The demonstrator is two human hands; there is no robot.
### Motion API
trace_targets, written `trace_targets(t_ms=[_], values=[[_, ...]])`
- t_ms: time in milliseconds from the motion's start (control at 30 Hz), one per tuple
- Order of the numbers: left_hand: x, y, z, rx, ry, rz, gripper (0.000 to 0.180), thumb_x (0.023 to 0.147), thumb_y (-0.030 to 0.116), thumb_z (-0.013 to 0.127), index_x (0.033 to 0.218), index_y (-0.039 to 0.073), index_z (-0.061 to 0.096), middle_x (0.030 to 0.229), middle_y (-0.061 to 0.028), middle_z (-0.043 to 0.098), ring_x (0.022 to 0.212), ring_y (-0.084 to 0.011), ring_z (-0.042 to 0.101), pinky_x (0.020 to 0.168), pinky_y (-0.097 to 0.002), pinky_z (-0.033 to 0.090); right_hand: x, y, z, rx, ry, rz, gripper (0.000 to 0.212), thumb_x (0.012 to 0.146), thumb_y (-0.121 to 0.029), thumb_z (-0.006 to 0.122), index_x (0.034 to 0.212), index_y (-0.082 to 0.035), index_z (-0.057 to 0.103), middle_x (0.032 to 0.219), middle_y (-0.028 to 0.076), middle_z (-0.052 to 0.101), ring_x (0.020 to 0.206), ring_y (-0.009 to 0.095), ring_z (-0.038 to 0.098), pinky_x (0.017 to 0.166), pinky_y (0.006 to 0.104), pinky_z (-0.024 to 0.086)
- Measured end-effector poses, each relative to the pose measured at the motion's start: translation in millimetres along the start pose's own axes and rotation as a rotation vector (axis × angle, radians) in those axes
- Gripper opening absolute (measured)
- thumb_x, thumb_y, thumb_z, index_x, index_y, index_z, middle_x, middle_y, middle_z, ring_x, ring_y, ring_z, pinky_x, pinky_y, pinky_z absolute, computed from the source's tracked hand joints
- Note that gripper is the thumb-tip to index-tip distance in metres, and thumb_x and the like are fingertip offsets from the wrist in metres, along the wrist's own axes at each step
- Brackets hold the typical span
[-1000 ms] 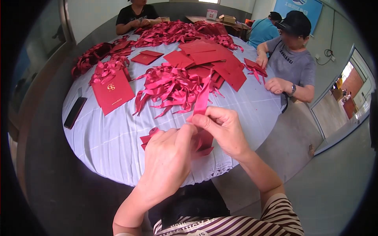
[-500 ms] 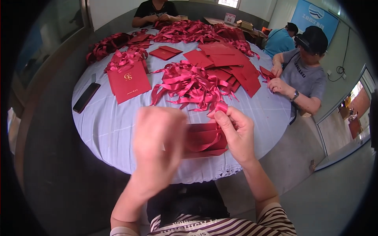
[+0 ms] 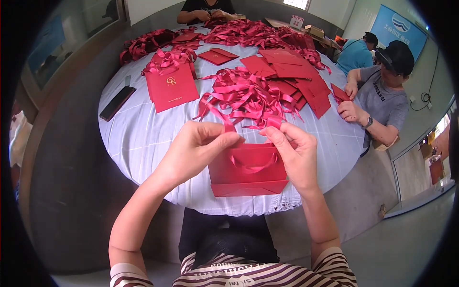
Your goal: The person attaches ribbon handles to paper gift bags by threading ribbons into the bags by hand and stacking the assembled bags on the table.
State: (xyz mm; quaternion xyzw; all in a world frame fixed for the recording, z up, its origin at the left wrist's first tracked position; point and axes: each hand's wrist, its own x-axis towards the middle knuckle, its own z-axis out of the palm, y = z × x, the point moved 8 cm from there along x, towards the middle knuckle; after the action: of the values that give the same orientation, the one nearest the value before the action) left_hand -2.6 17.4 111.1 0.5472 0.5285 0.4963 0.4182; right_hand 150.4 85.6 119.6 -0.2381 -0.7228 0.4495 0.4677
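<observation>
A red paper bag (image 3: 248,179) rests in front of me at the table's near edge. Across its facing side hangs a looped ribbon handle (image 3: 253,169). At the bag's upper left, my left hand (image 3: 201,150) pinches a pinkish-red satin ribbon (image 3: 222,116). My right hand (image 3: 297,153), at the upper right, has thumb and forefinger closed on a ribbon (image 3: 274,121) too. Whether both hands hold ends of one ribbon, I cannot tell. Just beyond them lies a loose heap of ribbons (image 3: 244,91).
Red bags with ribbon handles (image 3: 172,91) lie left of the heap, near a black phone (image 3: 117,103). Flat red bags (image 3: 296,81) are stacked to the right. More ribboned bags (image 3: 239,33) line the far side. A co-worker (image 3: 382,91) handles a red piece at right; others sit farther back.
My left hand, blurred before, has moved to the bag's top and now grips a ribbon. The bag now shows its side more fully. The whole view has shifted slightly.
</observation>
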Motion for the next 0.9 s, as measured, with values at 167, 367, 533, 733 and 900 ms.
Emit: trace_targets(t_ms=[167, 367, 533, 733, 900], values=[[10, 6, 0, 0.306, 0.187, 0.27, 0.021, 0.088, 0.015, 0.062, 0.087, -0.006, 0.064, 0.069, -0.0093, 0.063, 0.063, -0.0069, 0.051, 0.057, -0.0277, 0.043, -1, 1, 0, -0.028, 0.013, 0.005, 0.017, 0.09, -0.011, 0.061, 0.092, 0.005, 0.066, 0.077, 0.005, 0.067, 0.072, 0.004, 0.057, 0.065, 0.0215, 0.047], [8, -4, -1, 0.257, 0.346, 0.176, 0.024, 0.094, 0.016, 0.056, 0.084, -0.004, 0.062, 0.065, 0.0019, 0.05, 0.064, -0.0034, 0.042, 0.056, -0.0217, 0.037, -8, 19, 12, 0.044, -0.036, 0.121, 0.019, 0.091, -0.014, 0.061, 0.088, 0.004, 0.068, 0.069, -0.002, 0.057, 0.067, 0.003, 0.048, 0.059, 0.019, 0.039], [15, -41, -9, 0.237, 0.411, 0.11, 0.026, 0.096, 0.018, 0.053, 0.08, -0.001, 0.06, 0.061, 0.0043, 0.044, 0.059, -0.002, 0.037, 0.051, -0.0214, 0.031, -16, 44, 21, 0.051, -0.031, 0.175, 0.02, 0.091, -0.014, 0.06, 0.089, 0.004, 0.068, 0.07, -0.002, 0.058, 0.066, 0.002, 0.048, 0.059, 0.0188, 0.039], [29, -83, -15, 0.288, 0.322, 0.004, 0.025, 0.094, 0.019, 0.055, 0.079, -0.001, 0.06, 0.06, 0.0036, 0.046, 0.057, -0.0027, 0.038, 0.049, -0.0228, 0.033, -18, 94, 31, -0.011, -0.091, 0.308, 0.018, 0.091, -0.013, 0.06, 0.091, 0.005, 0.064, 0.072, -0.002, 0.059, 0.065, 0.002, 0.049, 0.058, 0.0182, 0.04], [27, -89, -14, 0.477, 0.357, 0.03, 0.022, 0.091, 0.016, 0.055, 0.083, -0.004, 0.057, 0.07, -0.0207, 0.062, 0.064, -0.0325, 0.061, 0.058, -0.0395, 0.045, -15, 98, 30, -0.171, -0.119, 0.283, 0.018, 0.086, -0.013, 0.066, 0.093, 0.003, 0.061, 0.068, -0.001, 0.057, 0.061, 0.004, 0.05, 0.057, 0.0217, 0.041]])
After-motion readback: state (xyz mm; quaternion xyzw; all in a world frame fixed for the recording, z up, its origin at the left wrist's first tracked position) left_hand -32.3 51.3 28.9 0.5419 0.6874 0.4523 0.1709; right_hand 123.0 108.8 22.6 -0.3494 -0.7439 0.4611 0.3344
